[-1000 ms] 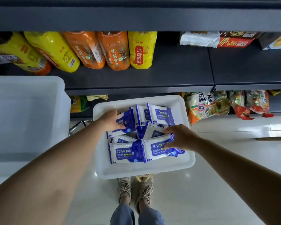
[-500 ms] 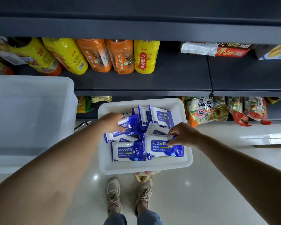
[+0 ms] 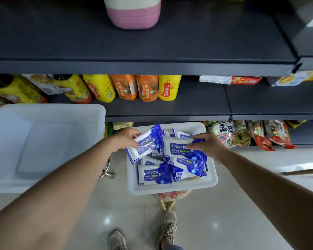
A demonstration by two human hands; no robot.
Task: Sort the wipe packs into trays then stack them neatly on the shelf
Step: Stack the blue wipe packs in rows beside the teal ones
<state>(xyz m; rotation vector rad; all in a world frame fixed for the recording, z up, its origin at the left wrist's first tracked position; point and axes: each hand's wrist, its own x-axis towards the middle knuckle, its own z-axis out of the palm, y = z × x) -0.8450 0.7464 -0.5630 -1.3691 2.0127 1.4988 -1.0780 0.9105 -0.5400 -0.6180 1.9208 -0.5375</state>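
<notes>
A small white tray [image 3: 172,188] stands on a stool below the shelves and holds several blue-and-white alcohol wipe packs [image 3: 154,175]. My left hand [image 3: 124,138] grips one wipe pack [image 3: 143,147] by its left end, lifted and tilted above the tray's left side. My right hand [image 3: 209,144] pinches another wipe pack [image 3: 177,148] at its right end, held above the tray's middle. The dark upper shelf [image 3: 152,44] stretches across the top of the view.
A large empty white bin [image 3: 43,141] sits to the left. Yellow and orange drink bottles [image 3: 126,87] lie on the middle shelf. Snack bags [image 3: 248,134] fill the lower shelf at right. A pink and white container [image 3: 133,11] stands on the upper shelf. My shoes [image 3: 168,226] are below.
Both hands have lifted a wipe pack each out of the pile in the tray. The view has tilted upward, bringing the upper shelf into sight.
</notes>
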